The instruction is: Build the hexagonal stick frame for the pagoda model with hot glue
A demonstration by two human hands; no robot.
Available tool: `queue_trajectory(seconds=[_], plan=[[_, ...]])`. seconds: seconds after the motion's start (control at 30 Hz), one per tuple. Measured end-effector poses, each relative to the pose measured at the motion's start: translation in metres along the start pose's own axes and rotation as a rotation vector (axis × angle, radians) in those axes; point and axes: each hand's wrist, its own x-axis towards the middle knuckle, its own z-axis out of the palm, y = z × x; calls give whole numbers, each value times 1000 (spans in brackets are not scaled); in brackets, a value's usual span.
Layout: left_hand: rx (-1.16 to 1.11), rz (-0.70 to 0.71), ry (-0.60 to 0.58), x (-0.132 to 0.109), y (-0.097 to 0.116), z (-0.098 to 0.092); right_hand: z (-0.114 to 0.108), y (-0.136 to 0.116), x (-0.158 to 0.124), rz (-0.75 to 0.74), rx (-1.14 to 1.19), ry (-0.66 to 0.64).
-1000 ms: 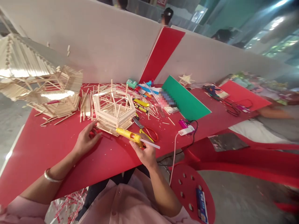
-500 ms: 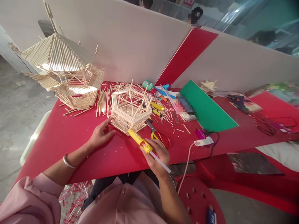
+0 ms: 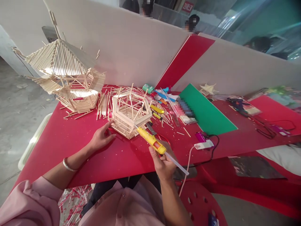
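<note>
A yellow hot glue gun [image 3: 151, 140] is gripped in my right hand [image 3: 164, 158], with a clear glue stick [image 3: 177, 164] poking from its rear. Its nozzle points at the near right side of a hexagonal frame of wooden sticks [image 3: 125, 117]; I cannot tell whether they touch. On the frame's left side rests my left hand [image 3: 102, 136], fingers apart, the fingertips at the lower sticks. Red-handled pliers [image 3: 150, 128] lie right of the frame, partly hidden behind the glue gun.
A tall stick pagoda [image 3: 68, 75] stands at the table's left end. Loose wooden sticks [image 3: 102, 103], a yellow cutter [image 3: 157, 109] and a green board [image 3: 207, 110] lie around the frame. A white plug strip [image 3: 204, 144] with cables sits at the right. A white partition [image 3: 131, 47] rises behind.
My right hand has moved right with the glue gun, and the nozzle now sits higher along the frame's near side. My left hand has stayed at the frame's left.
</note>
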Motion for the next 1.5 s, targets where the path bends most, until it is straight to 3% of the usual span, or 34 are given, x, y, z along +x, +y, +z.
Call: queue_trajectory(seconds=[0.23, 0.4, 0.57, 0.7, 0.77, 1.03, 1.17, 1.33, 1.43, 1.5], plan=[[-16, -2, -13, -1, 1, -1, -5, -1, 0, 78, 61, 43], [-2, -12, -5, -1, 4, -1, -8, -3, 1, 28, 31, 33], [-6, 7, -13, -1, 4, -3, -31, -18, 45, -130, -265, 155], [-16, 17, -32, -3, 4, -2, -44, -43, 95, -497, -516, 19], [-9, 17, -35, -3, 4, -1, -42, -53, 112, -605, -566, -74], [20, 45, -22, -3, 9, -2, -22, -76, 137, -708, -892, -268], [16, 64, -18, -4, 8, -1, -20, -87, 140, -728, -1014, -334], [22, 70, -13, -5, 5, 1, -28, -84, 135, -680, -907, -259], [18, 72, -9, -5, 4, 1, -41, -71, 123, -573, -725, -153], [10, 74, -7, -5, 4, 1, -48, -57, 109, -400, -596, -70]])
